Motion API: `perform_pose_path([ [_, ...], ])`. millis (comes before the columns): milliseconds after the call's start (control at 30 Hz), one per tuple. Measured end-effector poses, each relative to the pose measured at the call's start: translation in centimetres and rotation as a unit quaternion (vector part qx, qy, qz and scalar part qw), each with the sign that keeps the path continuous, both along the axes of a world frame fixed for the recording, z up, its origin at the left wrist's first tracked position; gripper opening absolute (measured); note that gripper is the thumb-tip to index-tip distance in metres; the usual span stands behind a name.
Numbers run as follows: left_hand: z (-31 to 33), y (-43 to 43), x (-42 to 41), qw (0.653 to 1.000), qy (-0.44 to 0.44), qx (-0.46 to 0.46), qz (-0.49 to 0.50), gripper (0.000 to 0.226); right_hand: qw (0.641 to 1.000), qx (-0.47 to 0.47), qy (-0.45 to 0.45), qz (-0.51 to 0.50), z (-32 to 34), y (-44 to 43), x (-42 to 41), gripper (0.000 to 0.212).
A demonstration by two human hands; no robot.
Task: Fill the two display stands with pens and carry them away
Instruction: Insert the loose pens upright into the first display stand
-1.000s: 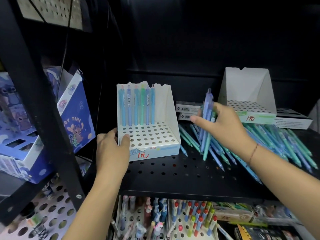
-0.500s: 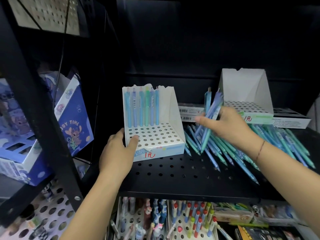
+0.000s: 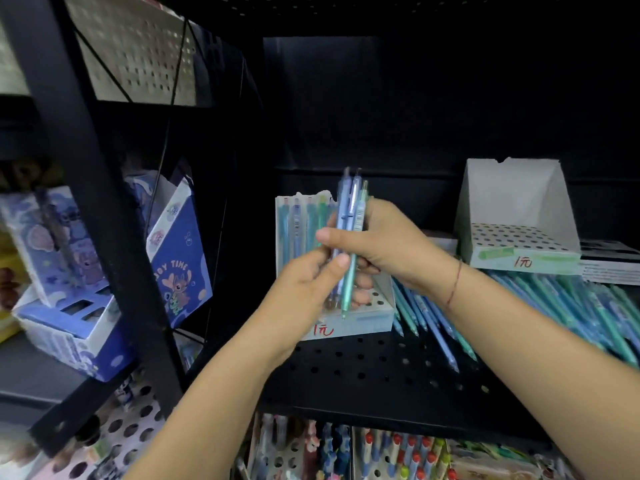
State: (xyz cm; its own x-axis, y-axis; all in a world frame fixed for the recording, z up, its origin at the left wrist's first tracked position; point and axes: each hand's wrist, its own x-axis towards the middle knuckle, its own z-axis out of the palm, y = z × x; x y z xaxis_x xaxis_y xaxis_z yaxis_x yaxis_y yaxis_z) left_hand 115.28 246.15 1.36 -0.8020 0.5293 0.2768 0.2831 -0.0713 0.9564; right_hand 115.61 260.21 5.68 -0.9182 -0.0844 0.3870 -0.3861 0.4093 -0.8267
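- The right hand (image 3: 388, 247) has its fingers curled round a bundle of pens (image 3: 350, 220), with the thumb lying across the front. The fingertips behind the barrels are hidden.
- The left hand (image 3: 304, 285) pinches the lower part of the same bundle. Its thumb presses on the front, and its other fingers are tucked out of sight behind.
- The bundle stands nearly upright, tips down, just above the perforated deck of the near display stand (image 3: 363, 323). Three tops can be made out, two blue and one green. Motion blur hides any further pens.
- A red thread bracelet (image 3: 456, 282) circles the right wrist.
- The near stand is white, with "1元" written in red on its front. Both hands cover most of its deck.
- Standing pens (image 3: 298, 223) fill its back row. Four show clearly and the rest are hidden behind the bundle.
- A far display stand (image 3: 512, 199), also marked "1元", sits well to the right with no pens visible in it.
- Loose pens (image 3: 554, 306), blue and green and too blurred to count, lie between the two stands on the black perforated shelf (image 3: 363, 368).
- White flat boxes (image 3: 609, 261) sit behind the far stand, cut off at the right edge.
- A blue cartoon box (image 3: 180, 258) to the left reads "…OY TIME".
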Motion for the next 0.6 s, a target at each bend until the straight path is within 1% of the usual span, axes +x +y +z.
perform_pose_path([
  [67,0.2,-0.4,-0.1,0.999,-0.030,0.011,0.012,0.022,0.999,0.038,0.022,-0.016,0.2,-0.3,-0.6,0.039],
  [167,0.4,-0.7,-0.4,0.999,-0.031,0.009,0.038,0.023,0.999,0.043,0.011,-0.011,0.2,-0.5,-1.2,0.028],
  [267,0.1,-0.8,-0.7,0.997,-0.036,0.015,0.061,0.022,1.000,-0.004,-0.006,-0.009,0.3,-0.1,-1.9,0.019],
  [333,-0.1,-0.8,-0.7,0.995,-0.047,0.027,0.079,0.022,0.998,-0.055,-0.008,-0.024,0.7,0.3,-2.4,0.020],
  [400,-0.5,-0.8,-0.9,0.992,-0.063,0.046,0.102,0.020,0.995,-0.089,0.008,-0.039,1.5,0.7,-2.8,0.020],
  [467,-0.9,-0.7,-1.1,0.988,-0.061,0.063,0.130,0.019,0.992,-0.088,0.061,-0.073,2.2,1.2,-3.2,0.019],
  [500,-1.2,-0.7,-1.2,0.986,-0.053,0.072,0.143,0.019,0.986,-0.070,0.102,-0.112,2.5,1.5,-3.4,0.023],
  [567,-1.7,-0.5,-1.1,0.982,-0.034,0.091,0.160,0.019,0.963,-0.004,0.181,-0.198,2.5,2.3,-4.1,0.031],
  [600,-2.0,-0.4,-1.1,0.981,-0.024,0.098,0.166,0.019,0.952,0.036,0.206,-0.223,2.2,2.6,-4.4,0.031],
])
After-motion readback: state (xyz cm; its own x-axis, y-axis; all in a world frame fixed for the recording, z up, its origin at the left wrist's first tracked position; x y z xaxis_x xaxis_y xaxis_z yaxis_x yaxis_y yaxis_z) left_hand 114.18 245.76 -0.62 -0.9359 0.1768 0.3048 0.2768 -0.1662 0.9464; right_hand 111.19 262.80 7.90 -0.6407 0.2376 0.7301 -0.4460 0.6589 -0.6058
